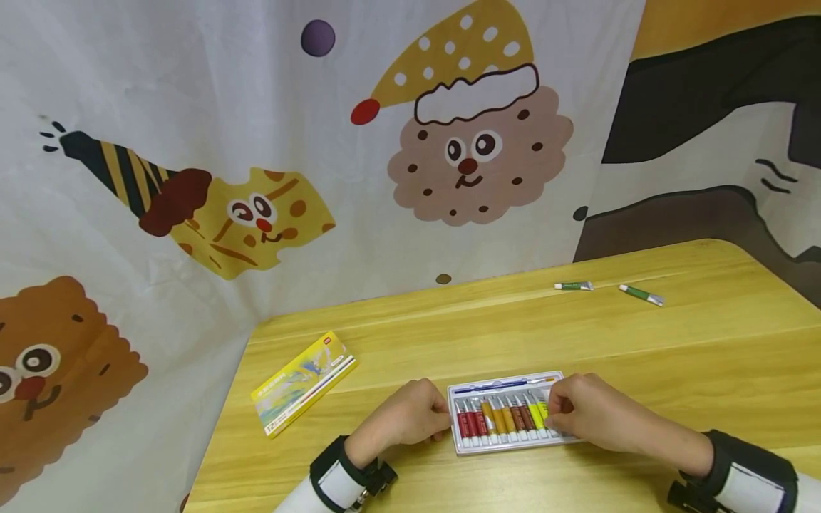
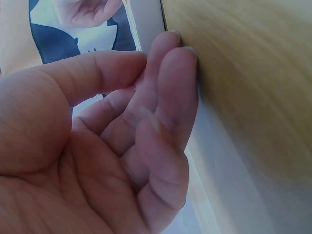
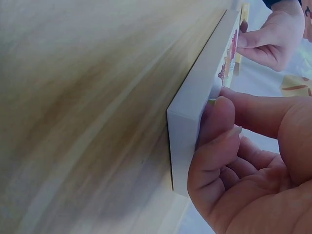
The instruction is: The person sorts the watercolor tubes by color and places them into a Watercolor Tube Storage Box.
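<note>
A white plastic tray point(image 1: 487, 450) lies on the table, holding a row of paint tubes point(image 1: 507, 415) in red, orange, brown and yellow. Along its far side lies a blue paintbrush point(image 1: 490, 387). My left hand point(image 1: 410, 413) grips the tray's left edge between thumb and fingers. At the tray's right end, my right hand point(image 1: 586, 413) pinches a paint tube point(image 3: 213, 95) with thumb and index finger; most of that tube is hidden by the fingers. In the right wrist view, the curled fingers lie against the tray's end wall point(image 3: 183, 151).
Two green paint tubes point(image 1: 574, 286) point(image 1: 641, 295) lie apart from the tray, near the table's far right edge. A yellow paint box point(image 1: 304, 385) sits at an angle on the left. Behind the wooden table point(image 1: 398, 342) hangs a printed cloth point(image 1: 359, 249).
</note>
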Motion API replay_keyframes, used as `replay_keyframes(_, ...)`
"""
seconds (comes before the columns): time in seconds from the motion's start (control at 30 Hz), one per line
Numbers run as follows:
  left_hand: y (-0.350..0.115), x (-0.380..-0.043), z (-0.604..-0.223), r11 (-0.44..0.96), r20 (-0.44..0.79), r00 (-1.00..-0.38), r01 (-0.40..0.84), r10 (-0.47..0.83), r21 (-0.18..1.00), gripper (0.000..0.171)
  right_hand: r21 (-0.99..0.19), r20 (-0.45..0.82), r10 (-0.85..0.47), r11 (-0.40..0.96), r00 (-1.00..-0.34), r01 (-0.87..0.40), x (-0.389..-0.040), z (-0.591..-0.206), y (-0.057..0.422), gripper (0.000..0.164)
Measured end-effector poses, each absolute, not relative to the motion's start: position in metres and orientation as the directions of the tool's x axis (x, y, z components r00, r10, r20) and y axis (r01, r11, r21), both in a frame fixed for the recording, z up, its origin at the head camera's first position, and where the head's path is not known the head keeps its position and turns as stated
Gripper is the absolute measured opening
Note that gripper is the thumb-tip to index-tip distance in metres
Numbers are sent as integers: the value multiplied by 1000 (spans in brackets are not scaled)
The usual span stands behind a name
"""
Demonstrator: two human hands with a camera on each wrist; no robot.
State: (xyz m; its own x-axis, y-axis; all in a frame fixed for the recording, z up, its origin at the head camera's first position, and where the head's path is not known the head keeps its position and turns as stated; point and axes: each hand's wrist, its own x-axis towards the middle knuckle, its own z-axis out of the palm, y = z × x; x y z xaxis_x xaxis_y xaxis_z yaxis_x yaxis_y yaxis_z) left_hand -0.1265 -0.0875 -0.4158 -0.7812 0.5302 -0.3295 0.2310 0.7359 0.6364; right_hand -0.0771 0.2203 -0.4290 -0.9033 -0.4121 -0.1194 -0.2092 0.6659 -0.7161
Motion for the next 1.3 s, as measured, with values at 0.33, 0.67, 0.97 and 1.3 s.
replay_keyframes(0.33,-88,-126,-414,734,-342,-778,214,526,644,33,-725,-102,-418,653,-903,-220,-77,-434,221,25)
replay_keyframes(0.67,-88,-125,-413,730,-344,-782,196,519,655,33,-719,-85,-397,659,-914,-220,-74,-436,219,23)
replay_keyframes(0.97,-87,-125,-414,727,-336,-782,205,524,656,34,-703,-40,-404,662,-914,-262,-73,-441,221,23)
replay_keyframes(1.3,-87,-125,-416,730,-337,-784,205,522,652,34,-705,-60,-391,668,-919,-238,-72,-439,219,24)
